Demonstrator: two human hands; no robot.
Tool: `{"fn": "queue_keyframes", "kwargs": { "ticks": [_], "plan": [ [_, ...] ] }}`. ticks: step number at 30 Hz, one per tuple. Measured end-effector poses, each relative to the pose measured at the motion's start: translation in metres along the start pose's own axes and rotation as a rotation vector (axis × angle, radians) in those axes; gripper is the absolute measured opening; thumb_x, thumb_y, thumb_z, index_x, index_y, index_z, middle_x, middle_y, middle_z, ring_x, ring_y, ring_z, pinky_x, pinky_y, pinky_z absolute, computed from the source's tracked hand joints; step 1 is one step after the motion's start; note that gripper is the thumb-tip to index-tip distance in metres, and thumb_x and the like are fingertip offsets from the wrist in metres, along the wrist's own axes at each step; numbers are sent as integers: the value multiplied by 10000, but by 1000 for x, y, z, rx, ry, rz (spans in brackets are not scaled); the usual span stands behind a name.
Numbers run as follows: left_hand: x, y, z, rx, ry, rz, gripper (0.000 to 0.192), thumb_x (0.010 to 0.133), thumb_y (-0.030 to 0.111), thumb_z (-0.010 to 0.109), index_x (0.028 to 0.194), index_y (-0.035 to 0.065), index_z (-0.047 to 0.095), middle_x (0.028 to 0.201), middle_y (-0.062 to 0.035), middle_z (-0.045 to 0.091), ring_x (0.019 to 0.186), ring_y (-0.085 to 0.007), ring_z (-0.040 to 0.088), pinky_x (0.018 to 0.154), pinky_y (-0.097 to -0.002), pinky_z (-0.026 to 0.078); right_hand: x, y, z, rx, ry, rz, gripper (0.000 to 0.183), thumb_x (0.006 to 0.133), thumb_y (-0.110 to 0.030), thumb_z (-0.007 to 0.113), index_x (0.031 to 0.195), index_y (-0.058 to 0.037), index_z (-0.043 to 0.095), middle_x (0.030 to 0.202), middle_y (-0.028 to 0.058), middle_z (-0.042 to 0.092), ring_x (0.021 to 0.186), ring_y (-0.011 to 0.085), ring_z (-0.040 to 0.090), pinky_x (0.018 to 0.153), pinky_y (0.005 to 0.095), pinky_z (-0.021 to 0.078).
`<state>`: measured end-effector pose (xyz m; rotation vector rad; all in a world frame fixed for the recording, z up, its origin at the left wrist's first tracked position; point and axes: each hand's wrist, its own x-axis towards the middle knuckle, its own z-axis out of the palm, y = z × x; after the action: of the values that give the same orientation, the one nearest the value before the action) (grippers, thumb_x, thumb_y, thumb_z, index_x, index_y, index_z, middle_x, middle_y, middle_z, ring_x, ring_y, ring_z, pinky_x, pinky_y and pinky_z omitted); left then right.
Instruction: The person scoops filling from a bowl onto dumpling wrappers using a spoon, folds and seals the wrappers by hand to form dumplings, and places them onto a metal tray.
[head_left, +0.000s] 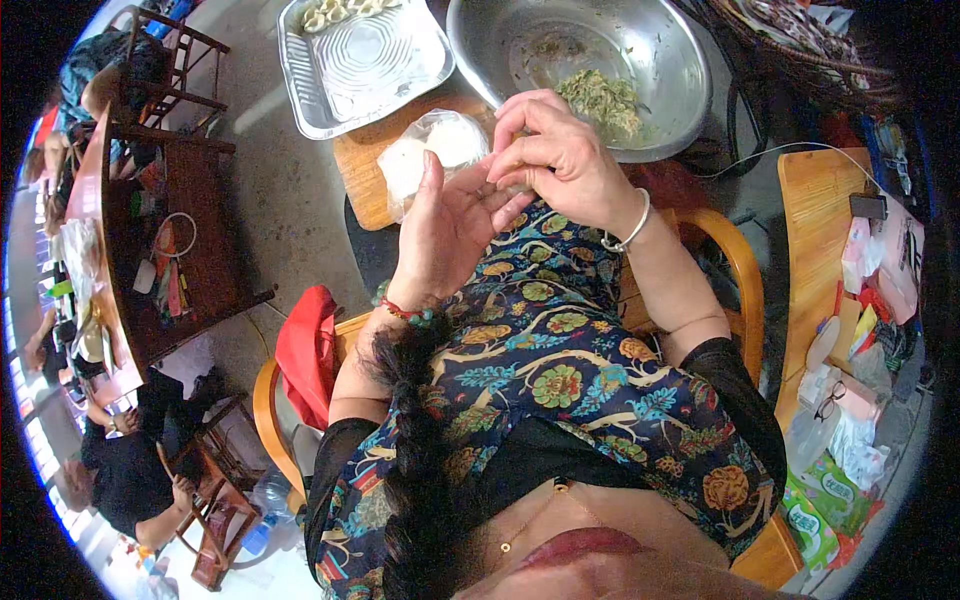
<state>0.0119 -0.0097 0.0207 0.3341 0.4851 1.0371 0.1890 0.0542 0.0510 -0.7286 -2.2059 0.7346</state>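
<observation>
My left hand (450, 225) is palm up with its thumb apart, below and left of the other hand; whether something small lies on its fingers cannot be told. My right hand (559, 161) bends over the left fingertips, its fingertips pinched together, and partly hides what lies between the hands. Just beyond, a clear plastic bag with round white wrappers (405, 165) rests on a wooden board (360, 169). A large steel bowl (675, 97) holds a chopped green filling (600, 97). At the upper left, an aluminium foil tray (360, 67) has several folded dumplings (337, 11) along its far end.
Armrests of a wooden chair (739, 262) flank me. A red cloth or bag (307, 360) hangs at the left armrest. To the right, a wooden table (802, 225) bears eyeglasses (829, 401), packets and boxes. People sit around a dark wooden table (195, 247) on the left. A wicker basket stands upper right.
</observation>
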Motion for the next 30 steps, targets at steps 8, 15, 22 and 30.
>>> {"fn": "queue_keyframes", "kwargs": {
  "ticks": [8, 15, 22, 30],
  "plan": [
    [-1, 3, -6, -42, -60, 20, 812, 992, 622, 249, 1349, -83, 436, 1309, -165, 539, 1176, -258, 532, 1040, -366, 395, -3, 4, 4, 116, -37, 57, 275, 762, -84, 734, 1031, -134, 759, 1393, 89, 529, 1348, 286, 406, 1117, 411, 314],
    [2, 8, 5, -77, 11, 75, 746, 1009, 573, 284, 1354, -70, 439, 1276, -154, 552, 1137, -247, 560, 999, -358, 448, 0, 12, 6, 245, -34, 79, 264, 798, -67, 716, 1055, -114, 752, 1398, 99, 538, 1381, 278, 374, 1129, 405, 297],
    [3, 0, 2, -32, -5, 105, 669, 1025, 504, 347, 1381, -61, 398, 1290, -110, 530, 1090, -199, 550, 982, -327, 448, -5, 20, 16, 313, -19, -21, 273, 799, -28, 712, 1055, -114, 753, 1403, 93, 538, 1441, 262, 281, 1121, 390, 312],
    [7, 1, 7, 41, 3, 218, 449, 1022, 287, 472, 1363, -4, 449, 1313, -88, 538, 1120, -189, 547, 956, -354, 462, -2, 18, 19, 434, 101, 102, 268, 814, 9, 678, 1052, -94, 748, 1397, 128, 537, 1442, 271, 272, 1153, 382, 263]
  ]
}}
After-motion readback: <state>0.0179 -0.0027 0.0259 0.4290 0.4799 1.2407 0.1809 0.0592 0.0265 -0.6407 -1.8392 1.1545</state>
